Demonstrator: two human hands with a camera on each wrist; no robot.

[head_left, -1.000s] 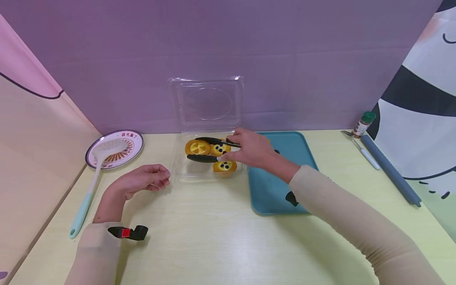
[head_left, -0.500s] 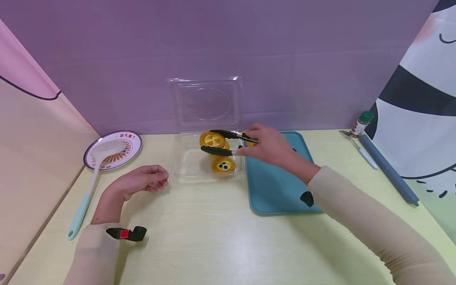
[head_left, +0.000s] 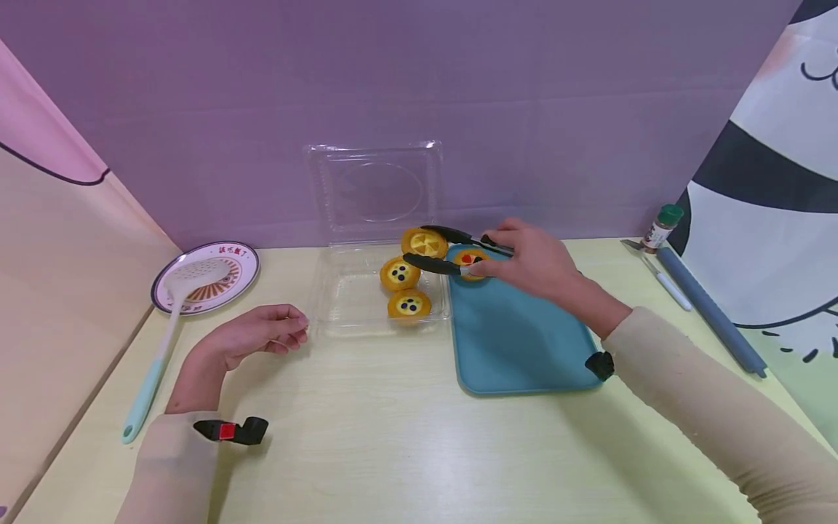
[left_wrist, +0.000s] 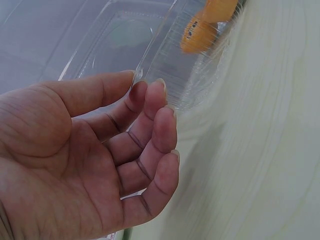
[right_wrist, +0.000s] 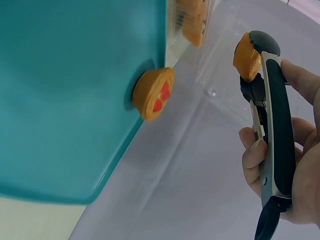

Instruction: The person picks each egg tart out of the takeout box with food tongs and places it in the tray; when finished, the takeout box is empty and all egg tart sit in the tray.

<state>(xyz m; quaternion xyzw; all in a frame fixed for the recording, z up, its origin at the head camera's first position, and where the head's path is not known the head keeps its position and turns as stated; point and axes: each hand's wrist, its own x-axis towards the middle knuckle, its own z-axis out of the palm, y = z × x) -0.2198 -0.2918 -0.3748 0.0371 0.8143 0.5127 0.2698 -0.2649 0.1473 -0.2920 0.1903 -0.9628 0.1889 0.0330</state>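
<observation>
the right hand (head_left: 533, 263) squeezes black tongs (head_left: 452, 251) whose tips clamp a yellow tart (head_left: 424, 242) above the clear box's (head_left: 340, 306) far right corner. it looks light and crumbly, best gripped gently by its rim. the left hand (head_left: 252, 336) rests on the counter (head_left: 393, 437), fingers loosely curled, holding nothing.

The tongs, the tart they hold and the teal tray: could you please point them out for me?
tongs (head_left: 432, 265), head view, on the near black arm.
tart (head_left: 424, 242), head view, on its yellow top.
teal tray (head_left: 524, 349), head view, on its bare floor.
</observation>
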